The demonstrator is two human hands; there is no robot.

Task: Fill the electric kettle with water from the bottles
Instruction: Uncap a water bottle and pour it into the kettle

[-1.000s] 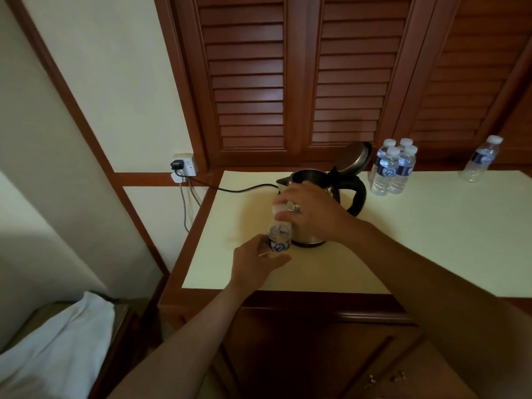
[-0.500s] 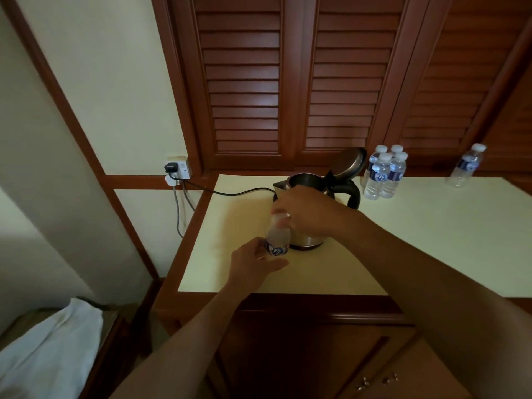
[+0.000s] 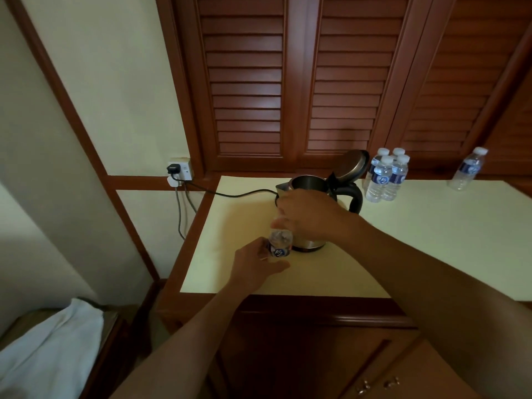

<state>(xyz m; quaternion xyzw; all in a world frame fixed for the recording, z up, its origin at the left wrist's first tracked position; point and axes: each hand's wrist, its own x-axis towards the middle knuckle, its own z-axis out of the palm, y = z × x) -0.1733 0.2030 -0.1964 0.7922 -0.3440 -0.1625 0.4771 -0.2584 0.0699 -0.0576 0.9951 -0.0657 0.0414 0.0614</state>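
- Your left hand is wrapped around the lower body of a small water bottle, fingers closed on it just below the blue label; the bottle stands upright near the front-left part of the countertop, directly in front of the kettle.
- Your right hand covers the top of that same bottle, fingers curled down over the neck and cap (the cap itself is hidden, so on or off cannot be told).
- Electric kettle: steel body, black handle on its right side, lid hinged open and tilted back. It sits toward the back-left of the countertop, touching or just behind the held bottle. Water level inside is not visible.
- Black power cord runs from the kettle leftward off the countertop's left edge to a wall socket.
- Cluster of four capped bottles stands just to the right of the kettle, at the back edge.
- One lone bottle, capped, stands well apart, near the back-right corner.
- White cloth lies on a lower surface, off to the left of the cabinet.
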